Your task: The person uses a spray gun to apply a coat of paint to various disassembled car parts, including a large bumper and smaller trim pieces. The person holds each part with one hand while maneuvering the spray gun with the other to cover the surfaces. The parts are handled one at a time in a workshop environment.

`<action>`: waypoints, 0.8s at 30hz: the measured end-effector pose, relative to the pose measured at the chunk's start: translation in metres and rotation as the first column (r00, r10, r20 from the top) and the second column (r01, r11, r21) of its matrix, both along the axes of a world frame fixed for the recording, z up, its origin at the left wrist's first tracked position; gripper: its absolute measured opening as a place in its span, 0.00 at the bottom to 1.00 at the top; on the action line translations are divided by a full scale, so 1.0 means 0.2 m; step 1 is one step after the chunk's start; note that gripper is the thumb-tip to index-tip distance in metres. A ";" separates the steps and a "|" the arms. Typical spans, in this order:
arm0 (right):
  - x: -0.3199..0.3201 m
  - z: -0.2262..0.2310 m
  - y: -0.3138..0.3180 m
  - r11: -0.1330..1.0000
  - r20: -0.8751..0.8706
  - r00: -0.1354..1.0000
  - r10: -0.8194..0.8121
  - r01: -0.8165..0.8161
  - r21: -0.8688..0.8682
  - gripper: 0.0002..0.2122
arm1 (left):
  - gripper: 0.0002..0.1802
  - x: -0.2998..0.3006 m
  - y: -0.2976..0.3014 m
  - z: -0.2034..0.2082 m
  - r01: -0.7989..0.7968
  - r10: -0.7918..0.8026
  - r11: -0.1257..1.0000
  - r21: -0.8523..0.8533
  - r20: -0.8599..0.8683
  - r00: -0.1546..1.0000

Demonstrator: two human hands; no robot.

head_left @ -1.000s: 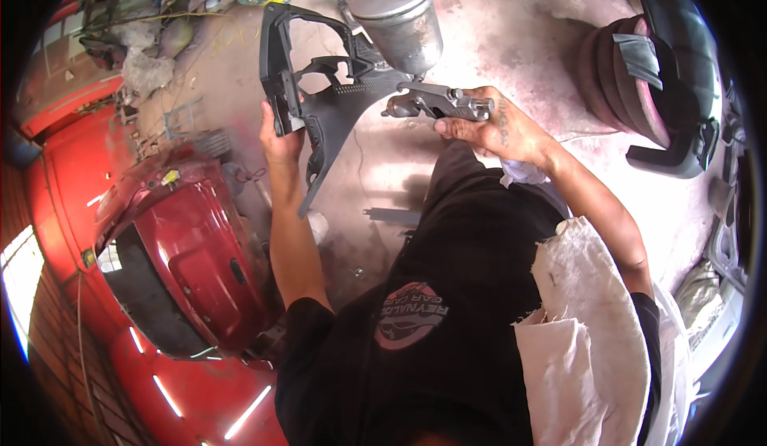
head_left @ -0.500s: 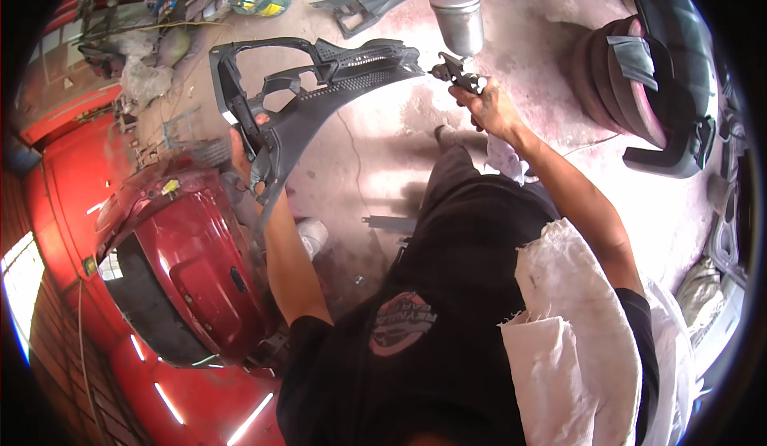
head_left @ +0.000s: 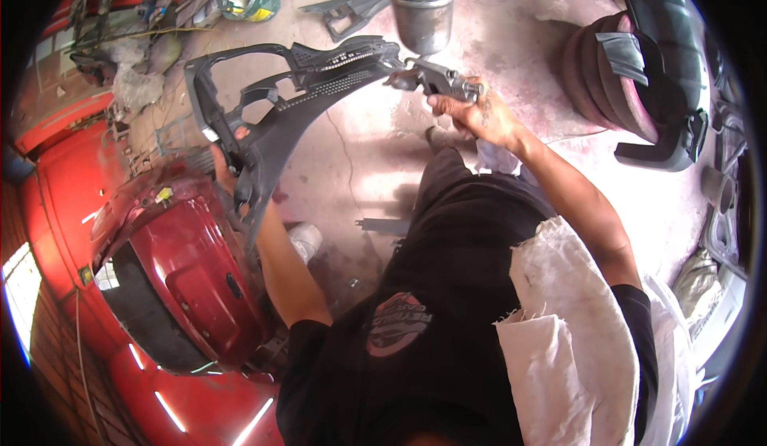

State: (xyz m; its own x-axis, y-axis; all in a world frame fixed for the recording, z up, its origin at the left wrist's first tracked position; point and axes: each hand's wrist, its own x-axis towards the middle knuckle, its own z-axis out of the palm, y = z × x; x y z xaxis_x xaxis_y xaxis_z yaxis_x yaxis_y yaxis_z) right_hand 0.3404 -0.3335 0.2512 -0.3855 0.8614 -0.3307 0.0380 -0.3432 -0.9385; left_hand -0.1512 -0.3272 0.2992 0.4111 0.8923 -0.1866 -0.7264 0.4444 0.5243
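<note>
My left hand [head_left: 227,173] grips the lower left end of a dark grey plastic car trim panel [head_left: 297,123], holding it up off the floor. The panel has large openings at its left and rows of small holes toward its right end. In my right hand [head_left: 479,114] is a spray gun [head_left: 438,80], the fingers wrapped round its handle. A silvery metal cup [head_left: 421,15] sits upright on top of the gun. The gun's nozzle points left, at the panel's right end; a slight gap or overlap there I cannot tell.
Another grey trim piece [head_left: 359,11] lies on the floor [head_left: 527,15] beyond the panel. At the right, a black bumper [head_left: 675,55] leans by stacked round reddish forms [head_left: 603,79]. A red car tailgate [head_left: 192,262] stands at left. A green bucket [head_left: 254,3] sits far left.
The spray gun and its cup have come left and closer, turning so the nozzle faces more to the left. The panel has shifted slightly left, still in my left hand.
</note>
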 end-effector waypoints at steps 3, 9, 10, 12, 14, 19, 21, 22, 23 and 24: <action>0.07 -0.33 0.06 0.995 0.054 0.994 -0.098 0.098 0.015 0.16 | 0.32 -0.08 -0.03 0.08 -0.111 0.113 0.993 0.030 -0.077 0.991; 0.10 -0.63 0.10 0.915 0.344 0.870 -0.352 0.397 -0.067 0.14 | 0.28 -0.11 -0.05 0.15 -0.186 0.200 0.978 0.091 -0.177 0.964; 0.11 -0.61 0.09 0.906 0.354 0.859 -0.371 0.418 -0.063 0.13 | 0.28 -0.12 -0.05 0.15 -0.193 0.209 0.976 0.100 -0.188 0.960; 0.15 -0.57 0.10 0.915 0.318 0.877 -0.361 0.398 -0.060 0.16 | 0.27 -0.12 -0.04 0.15 -0.205 0.226 0.972 0.117 -0.207 0.952; 0.17 -0.55 0.09 0.931 0.330 0.892 -0.310 0.354 -0.083 0.17 | 0.27 -0.12 -0.05 0.14 -0.211 0.234 0.970 0.123 -0.228 0.945; 0.12 -0.13 0.01 0.980 0.248 0.957 -0.154 0.180 -0.085 0.14 | 0.27 -0.11 -0.05 0.10 -0.234 0.273 0.958 0.167 -0.279 0.921; 0.12 -0.07 -0.03 0.998 0.081 0.995 -0.060 0.061 -0.008 0.14 | 0.27 -0.12 -0.04 0.08 -0.256 0.313 0.945 0.206 -0.325 0.892; 0.12 -0.02 -0.03 1.000 0.018 1.000 0.011 -0.011 0.009 0.15 | 0.28 -0.12 -0.05 0.07 -0.270 0.339 0.935 0.228 -0.364 0.867; 0.13 0.00 -0.05 1.000 -0.041 0.999 0.019 -0.020 -0.010 0.15 | 0.28 -0.12 -0.04 0.05 -0.281 0.369 0.924 0.257 -0.417 0.831; 0.14 0.01 -0.06 0.999 -0.102 0.994 0.029 -0.031 -0.026 0.15 | 0.28 -0.13 -0.02 0.03 -0.288 0.398 0.913 0.290 -0.473 0.786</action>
State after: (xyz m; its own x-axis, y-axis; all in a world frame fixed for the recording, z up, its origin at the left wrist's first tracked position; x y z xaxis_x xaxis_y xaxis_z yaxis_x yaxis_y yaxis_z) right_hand 0.3690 -0.3464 0.2536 -0.4436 0.8401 -0.3123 -0.0460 -0.3693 -0.9282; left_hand -0.1780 -0.3311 0.3044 -0.0353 0.9952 -0.0912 -0.4126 0.0686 0.9083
